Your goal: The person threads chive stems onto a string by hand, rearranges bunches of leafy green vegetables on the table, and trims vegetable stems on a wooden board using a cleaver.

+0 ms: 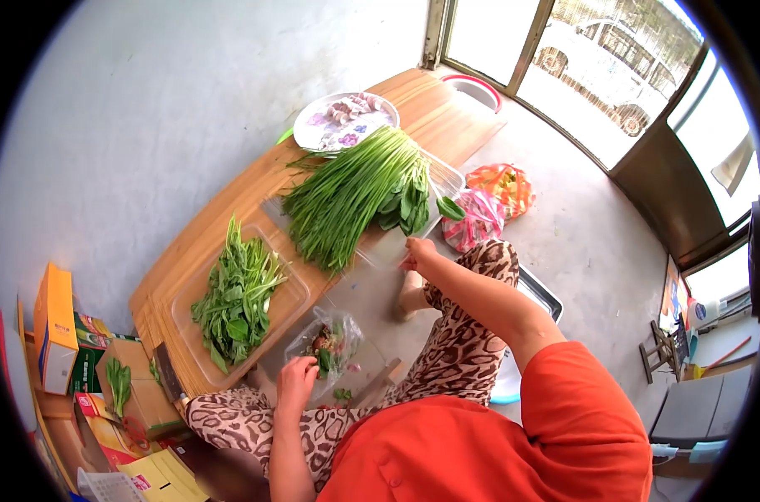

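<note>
My left hand (296, 382) has its fingers curled together beside a clear plastic bag (348, 325) of vegetable scraps on the floor; whatever it may hold is hidden. At the front edge of a clear plastic tray (448, 177), my right hand (417, 253) is closed in a pinch, its contents too small to tell. A large heap of long green chives (346, 192) lies over that tray, with broad leafy greens (406, 201) at its right end. Closer to my left hand, a second clear tray (294, 303) on the wooden table (158, 280) holds a pile of leafy greens (237, 301).
A flowered plate (313, 125) with pale pieces of food stands at the table's back. A knife (169, 372) lies at the near left corner, beside boxes (55, 326). Pink (476, 219) and orange (504, 188) plastic bags sit on the floor to the right.
</note>
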Tool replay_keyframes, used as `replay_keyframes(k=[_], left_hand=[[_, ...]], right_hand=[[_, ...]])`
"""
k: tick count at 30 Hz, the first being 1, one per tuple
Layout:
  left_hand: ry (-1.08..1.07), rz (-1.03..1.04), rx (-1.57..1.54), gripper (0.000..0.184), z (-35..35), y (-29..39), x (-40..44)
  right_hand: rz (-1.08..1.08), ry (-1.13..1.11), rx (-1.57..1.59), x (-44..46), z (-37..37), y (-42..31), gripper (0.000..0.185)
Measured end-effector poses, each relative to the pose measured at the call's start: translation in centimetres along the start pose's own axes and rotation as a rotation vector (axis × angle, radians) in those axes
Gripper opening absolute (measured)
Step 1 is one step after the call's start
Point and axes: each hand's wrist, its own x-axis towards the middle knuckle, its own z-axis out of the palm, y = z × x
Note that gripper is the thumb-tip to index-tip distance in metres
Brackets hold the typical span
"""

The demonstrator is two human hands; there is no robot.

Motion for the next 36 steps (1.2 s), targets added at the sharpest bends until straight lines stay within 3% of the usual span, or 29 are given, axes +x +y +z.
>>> replay_keyframes(k=[3,4,7,8,9,11,12,15,23,27,31,36], left_hand=[[-0.016,0.001,0.014,0.017,0.1,0.1,0.1],[-0.026,0.003,0.011,0.017,0.2,0.0,0.1],[-0.047,0.008,0.024,0.018,0.5,-0.5,0.3],[-0.062,0.009,0.038,0.018,0.6,-0.6,0.4],[-0.063,0.012,0.04,0.018,0.7,-0.7,0.4],[-0.088,0.004,0.043,0.018,0.9,-0.9,0.4],[-0.079,0.017,0.042,0.017,1.1,-1.1,0.4],[-0.119,-0.053,0.053,0.017,1.2,-1.5,0.2],[-0.178,-0.077,0.103,0.019,1.6,-2.8,-0.3],[-0.233,-0.212,0.091,0.019,2.2,-3.1,-0.6],[-0.267,-0.267,0.082,0.02,3.1,-3.8,-0.8],[-0.357,-0.35,0.05,0.021,3.3,-3.1,0.2]], right_hand=[[0.004,-0.046,0.051,1.0,-2.0,0.0,0.025],[-0.027,0.03,0.016,1.3,-2.7,-0.1,0.033],[-0.032,0.135,0.089,0.5,-4.4,-1.9,0.03],[-0.074,0.137,0.091,5.7,-6.0,-0.7,0.03],[-0.049,0.165,0.26,2.3,-5.6,-2.7,0.03],[0.02,0.139,0.16,7.8,-8.1,-3.1,0.028],[0.044,0.145,0.122,6.5,-8.3,-4.6,0.014],[-0.027,0.083,0.155,7.6,-10.7,-7.3,0.016],[-0.069,0.219,0.131,16.0,-16.5,-13.8,0.013],[-0.088,0.292,0.122,18.9,-16.9,-16.5,0.007],[-0.206,0.313,-0.016,22.1,-17.2,-18.7,0.012],[-0.271,0.385,0.068,21.4,-15.7,-20.5,0.027]])
